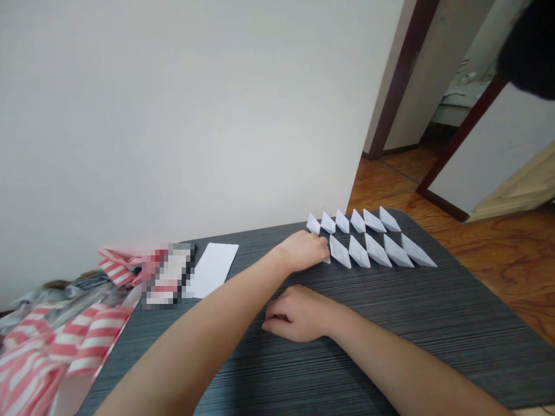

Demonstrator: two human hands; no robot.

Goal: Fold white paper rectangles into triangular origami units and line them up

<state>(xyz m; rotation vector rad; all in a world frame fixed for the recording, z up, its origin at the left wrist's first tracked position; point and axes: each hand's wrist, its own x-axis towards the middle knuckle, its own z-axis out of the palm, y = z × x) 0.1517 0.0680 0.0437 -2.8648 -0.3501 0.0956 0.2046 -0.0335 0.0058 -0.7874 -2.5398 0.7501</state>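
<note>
My left hand reaches across to the left end of the nearer row of folded papers. Its fingers are closed on a white folded paper, mostly hidden beneath them. Beside it stand more pointed, diamond-like folded papers, such as this one, in two rows of several each. The farther row starts with a small folded paper just beyond my knuckles. Lower down, my right hand rests on the dark table, fingers curled in toward the thumb, with nothing visible in them.
The dark wood-grain table stands against a pale wall. Flat white paper lies at its left, beside a blurred-out object. Red-and-white striped cloth is heaped at the left edge. Wooden floor and a doorway are at right.
</note>
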